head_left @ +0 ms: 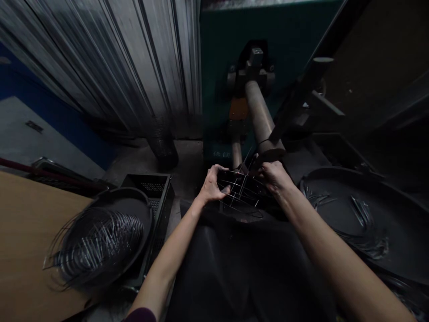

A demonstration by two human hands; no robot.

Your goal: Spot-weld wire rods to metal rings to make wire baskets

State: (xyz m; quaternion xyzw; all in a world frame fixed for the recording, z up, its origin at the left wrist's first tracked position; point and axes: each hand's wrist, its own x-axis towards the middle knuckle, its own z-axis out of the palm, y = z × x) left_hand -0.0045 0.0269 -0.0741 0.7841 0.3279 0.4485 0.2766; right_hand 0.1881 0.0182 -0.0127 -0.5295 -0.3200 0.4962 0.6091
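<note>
A round wire frame [239, 192] of thin metal rings and cross wires lies above my dark apron, below the green machine [217, 89]. My left hand [214, 184] grips its left side, thumb and fingers on the wires. At the frame's upper right, my right hand [273, 175] is closed with fingers pinched near the wires; the fingertips are partly hidden in shadow. The thick metal cylinder [261, 116] of the machine ends just above my right hand. A thinner rod [237, 154] reaches down to the frame's upper edge.
To the left, a round black tray [147, 210] holds many wire rings [100, 241], beside a dark plastic crate [164, 192]. Another black tray [398, 201] at right holds bent wires [363, 214]. Wooden board [30, 241] at far left; corrugated metal wall [150, 58] behind.
</note>
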